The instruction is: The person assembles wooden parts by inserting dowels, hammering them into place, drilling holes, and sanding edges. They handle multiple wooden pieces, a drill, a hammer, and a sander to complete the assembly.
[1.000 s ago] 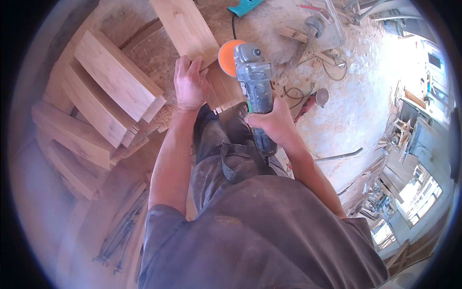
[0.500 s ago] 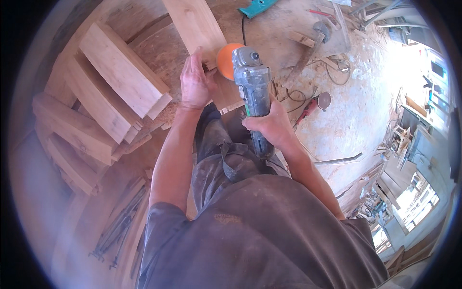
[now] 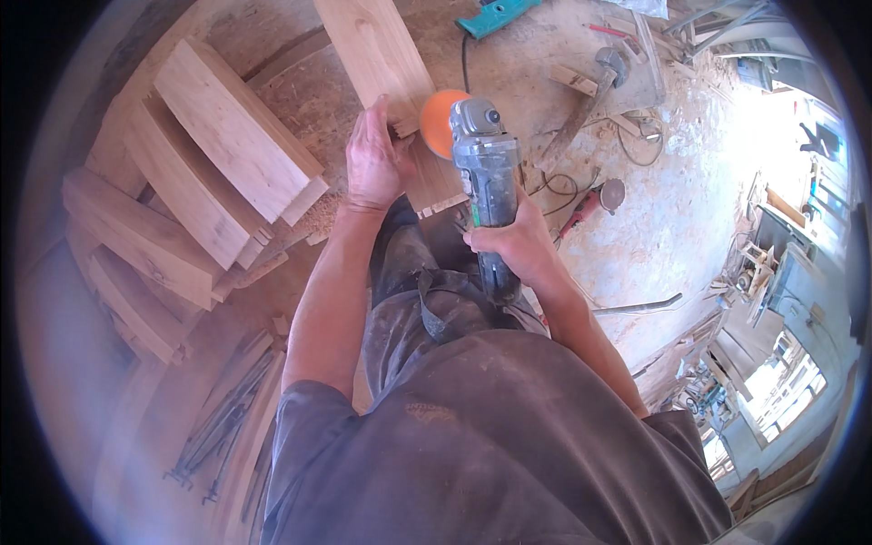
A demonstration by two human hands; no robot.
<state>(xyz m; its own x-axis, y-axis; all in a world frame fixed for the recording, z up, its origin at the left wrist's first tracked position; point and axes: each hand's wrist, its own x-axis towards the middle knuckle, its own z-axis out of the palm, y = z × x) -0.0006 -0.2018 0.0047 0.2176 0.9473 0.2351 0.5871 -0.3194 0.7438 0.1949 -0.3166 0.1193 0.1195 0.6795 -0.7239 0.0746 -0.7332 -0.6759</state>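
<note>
My right hand (image 3: 522, 236) is closed around the dark body of an angle grinder (image 3: 490, 173), its grey head pointing away from me. The grinder carries an orange sanding disc (image 3: 440, 123) against the right edge of a pale wooden board (image 3: 377, 54), near its close end. At that end, my left hand (image 3: 374, 159) is closed on the board, thumb on the right; some fingertips are hidden. Beneath lies a darker wooden piece (image 3: 434, 182) with a notched near end.
Several curved timber pieces (image 3: 232, 127) are stacked on the left, with metal clamps (image 3: 218, 422) below them. Around the dusty floor lie a teal power tool (image 3: 498, 16), a hammer-like tool (image 3: 590, 100), a red grinder (image 3: 590, 207) and loose cords (image 3: 640, 150).
The grinder and my right hand have shifted slightly right and toward me. The board and my left hand also sit a little further right in the view.
</note>
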